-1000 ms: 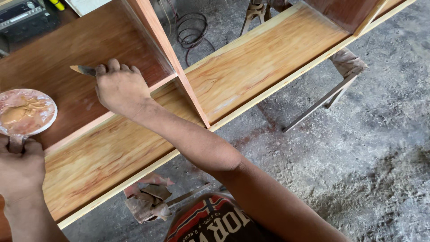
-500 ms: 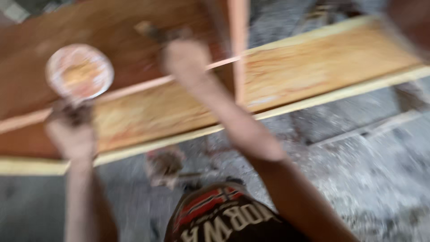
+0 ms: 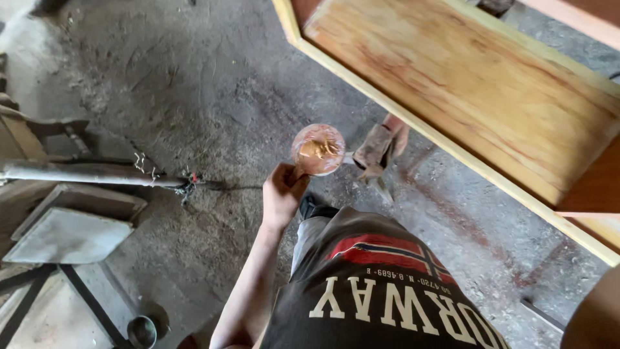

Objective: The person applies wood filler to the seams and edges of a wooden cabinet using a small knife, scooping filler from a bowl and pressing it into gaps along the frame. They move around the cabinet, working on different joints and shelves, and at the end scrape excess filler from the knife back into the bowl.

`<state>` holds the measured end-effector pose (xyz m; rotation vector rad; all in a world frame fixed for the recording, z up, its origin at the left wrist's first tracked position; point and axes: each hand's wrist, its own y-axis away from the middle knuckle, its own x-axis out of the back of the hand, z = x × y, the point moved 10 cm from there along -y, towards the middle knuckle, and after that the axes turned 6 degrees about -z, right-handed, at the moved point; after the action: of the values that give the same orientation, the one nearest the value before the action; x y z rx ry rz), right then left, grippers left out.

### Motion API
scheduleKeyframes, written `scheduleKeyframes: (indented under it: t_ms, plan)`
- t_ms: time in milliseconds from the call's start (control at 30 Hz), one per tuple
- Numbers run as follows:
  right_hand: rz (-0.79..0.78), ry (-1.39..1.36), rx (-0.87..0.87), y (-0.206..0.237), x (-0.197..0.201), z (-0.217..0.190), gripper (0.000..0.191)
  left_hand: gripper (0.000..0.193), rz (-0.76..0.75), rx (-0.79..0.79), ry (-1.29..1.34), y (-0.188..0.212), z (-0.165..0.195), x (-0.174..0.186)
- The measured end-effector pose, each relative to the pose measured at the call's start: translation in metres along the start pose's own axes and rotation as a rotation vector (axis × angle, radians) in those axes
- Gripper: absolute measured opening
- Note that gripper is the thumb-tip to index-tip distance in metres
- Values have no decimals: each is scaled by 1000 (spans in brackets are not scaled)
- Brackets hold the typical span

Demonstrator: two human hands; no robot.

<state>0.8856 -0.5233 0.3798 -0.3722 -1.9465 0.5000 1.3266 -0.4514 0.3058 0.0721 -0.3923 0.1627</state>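
Left hand [image 3: 282,194], fingers curled shut, grips the edge of a small round lid [image 3: 318,149] near the middle of the frame, holding it flat and face up above the floor; the shallow disc has a thin pale rim and carries a smear of tan, pasty filler, lumpy and glossy. Just right of the lid a worn, dusty shoe [image 3: 378,147] stands on the floor. Only a blurred edge of the right forearm [image 3: 594,313] shows at the lower right corner, so whether the right hand is open or closed cannot be told. Below the lid hangs the person's dark shirt [image 3: 381,291] with pale lettering and a red and blue patch. Across the upper right runs a wooden cabinet frame [image 3: 478,84], its broad panel of streaky, orange-grained plywood edged with a pale yellow strip. Rough grey concrete floor [image 3: 194,84], gritty with dust and shavings, fills the rest, and at the left lie a rusty metal pipe [image 3: 84,173] and flat grey slabs [image 3: 68,232].
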Motion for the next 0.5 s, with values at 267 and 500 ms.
scheduleKeyframes:
  t_ms: [267,500]
  plan:
    - [-124,154,-153,36,-59,-52,19,15,44,101,201,-37,-87,115]
    - [-68,249,-204,40,-83,-97,22,20,-12,117,26,-81,-126,192]
